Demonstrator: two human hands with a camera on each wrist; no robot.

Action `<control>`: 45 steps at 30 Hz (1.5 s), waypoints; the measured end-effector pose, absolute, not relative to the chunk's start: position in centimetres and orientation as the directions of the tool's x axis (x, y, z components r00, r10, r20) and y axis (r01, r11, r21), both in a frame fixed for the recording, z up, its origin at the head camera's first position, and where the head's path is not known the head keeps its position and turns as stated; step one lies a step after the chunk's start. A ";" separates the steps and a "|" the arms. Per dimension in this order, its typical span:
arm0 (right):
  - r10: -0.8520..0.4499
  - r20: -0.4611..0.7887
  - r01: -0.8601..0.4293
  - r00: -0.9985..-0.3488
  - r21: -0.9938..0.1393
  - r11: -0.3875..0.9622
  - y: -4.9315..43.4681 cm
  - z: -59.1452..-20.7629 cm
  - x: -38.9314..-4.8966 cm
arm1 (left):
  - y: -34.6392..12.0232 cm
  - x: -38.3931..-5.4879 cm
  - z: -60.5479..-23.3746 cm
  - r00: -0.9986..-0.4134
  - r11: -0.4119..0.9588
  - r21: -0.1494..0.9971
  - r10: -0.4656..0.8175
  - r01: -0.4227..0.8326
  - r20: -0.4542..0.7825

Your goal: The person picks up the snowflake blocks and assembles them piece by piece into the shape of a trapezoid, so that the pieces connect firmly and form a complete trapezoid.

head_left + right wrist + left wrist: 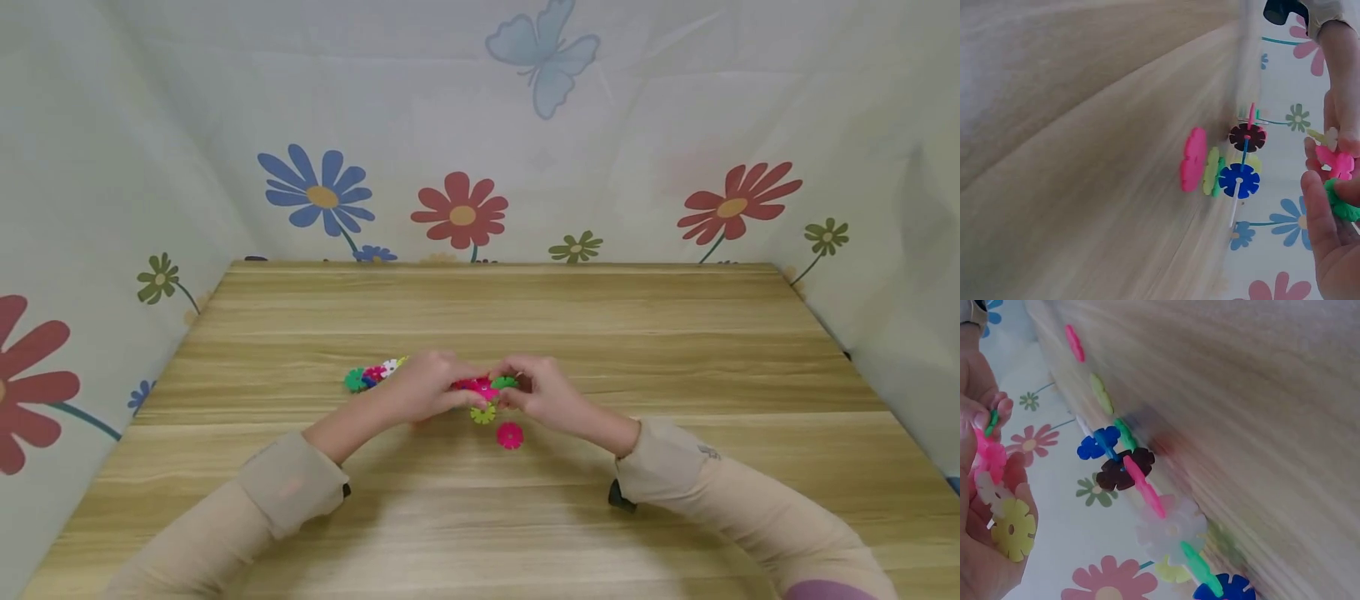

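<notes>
My left hand (423, 387) grips a short chain of flower-shaped interlocking discs. In the left wrist view the chain shows a pink disc (991, 456), a white disc (994, 494) and a yellow disc (1014, 530). Facing it, my right hand (551, 396) pinches a green notched disc (1342, 203) between thumb and fingers. The green disc's edge meets the pink one, both held above the table. Below the hands lie a loose pink disc (510, 435) and a yellow-green disc (483, 414). My left hand hides part of the pile behind it in the head view.
More discs spread on the wooden table (525, 517), among them a green disc (355, 381) at the left, a blue disc (1239, 181) and a dark brown disc (1247, 137). A flower-printed cloth (420, 108) stands around the table's back and sides.
</notes>
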State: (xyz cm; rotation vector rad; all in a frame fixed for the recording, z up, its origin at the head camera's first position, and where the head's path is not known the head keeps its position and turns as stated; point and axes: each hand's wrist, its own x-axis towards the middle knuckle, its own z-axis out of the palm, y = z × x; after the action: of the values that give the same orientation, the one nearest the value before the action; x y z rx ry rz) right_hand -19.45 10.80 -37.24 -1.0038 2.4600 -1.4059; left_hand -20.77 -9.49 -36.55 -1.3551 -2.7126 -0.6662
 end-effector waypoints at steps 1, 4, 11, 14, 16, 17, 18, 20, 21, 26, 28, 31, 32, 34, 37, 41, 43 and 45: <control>-0.606 0.184 -0.466 -0.774 -0.814 0.347 10.7 -37.2 -19.5 | -9.5 -20.9 -36.5 -0.630 0.539 0.362 0.747 0.761 0.212; -0.609 0.123 -0.409 -0.783 -0.841 0.355 10.5 -37.1 -19.9 | -9.6 -21.2 -36.4 -0.655 0.563 0.370 0.730 0.739 0.198; -0.627 -0.072 -0.101 -0.776 -0.966 0.236 10.0 -37.6 -21.0 | -10.3 -21.9 -36.5 -0.689 0.579 0.445 0.713 0.683 0.129; -0.597 -0.093 -0.077 -0.797 -0.964 0.253 10.0 -37.9 -21.3 | -11.5 -22.4 -36.5 -0.762 0.635 0.506 0.644 0.583 0.070; -0.576 -0.103 -0.057 -0.811 -0.966 0.253 10.2 -38.0 -21.4 | -13.0 -23.0 -36.4 -0.825 0.688 0.525 0.562 0.501 0.050; -0.563 -0.107 -0.049 -0.819 -0.966 0.254 10.4 -38.0 -21.4 | -13.8 -23.3 -36.4 -0.854 0.715 0.520 0.518 0.467 0.054; -0.550 -0.110 -0.041 -0.828 -0.966 0.255 10.6 -38.0 -21.4 | -14.8 -23.6 -36.5 -0.879 0.741 0.516 0.473 0.431 0.054; -0.530 -0.118 -0.031 -0.840 -0.964 0.265 11.0 -37.9 -21.4 | -16.7 -24.1 -36.7 -0.917 0.785 0.499 0.395 0.367 0.053; -0.524 -0.122 -0.028 -0.843 -0.963 0.268 11.2 -37.9 -21.4 | -17.6 -24.3 -36.8 -0.932 0.806 0.491 0.361 0.332 0.037; -0.498 -0.134 -0.020 -0.857 -0.956 0.293 12.0 -37.6 -21.4 | -20.6 -24.6 -37.9 -0.947 0.853 0.465 0.309 0.237 -0.085; -0.490 -0.134 -0.025 -0.861 -0.952 0.304 12.3 -37.7 -21.4 | -20.9 -24.6 -38.2 -0.937 0.853 0.462 0.329 0.244 -0.113; -0.487 -0.131 -0.040 -0.864 -0.945 0.325 12.4 -37.7 -21.5 | -20.6 -24.6 -38.7 -0.916 0.834 0.481 0.377 0.271 -0.136; -0.488 -0.131 -0.045 -0.863 -0.943 0.331 12.5 -37.8 -21.5 | -20.4 -24.7 -38.8 -0.909 0.826 0.487 0.395 0.285 -0.136; -0.491 -0.133 -0.049 -0.861 -0.939 0.340 12.5 -37.9 -21.6 | -19.7 -24.8 -39.2 -0.896 0.814 0.491 0.423 0.311 -0.133; -0.491 -0.137 -0.047 -0.860 -0.938 0.344 12.4 -38.0 -21.6 | -18.6 -25.1 -39.7 -0.887 0.816 0.473 0.442 0.333 -0.137; -0.487 -0.149 -0.032 -0.861 -0.939 0.343 12.3 -38.1 -21.6 | -17.4 -25.3 -40.2 -0.894 0.841 0.420 0.427 0.340 -0.133; -0.485 -0.155 -0.024 -0.861 -0.939 0.342 12.3 -38.1 -21.6 | -17.0 -25.3 -40.3 -0.900 0.851 0.401 0.418 0.339 -0.125; -0.484 -0.159 -0.019 -0.860 -0.939 0.342 12.4 -38.0 -21.7 | -16.7 -25.3 -40.3 -0.904 0.855 0.393 0.412 0.339 -0.116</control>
State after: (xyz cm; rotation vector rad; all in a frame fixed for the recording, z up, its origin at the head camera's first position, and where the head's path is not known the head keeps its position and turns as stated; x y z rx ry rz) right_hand -21.67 12.39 -38.04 -0.4415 2.1998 -1.5314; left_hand -25.27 -16.67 -40.28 -0.6579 -3.2144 -0.6211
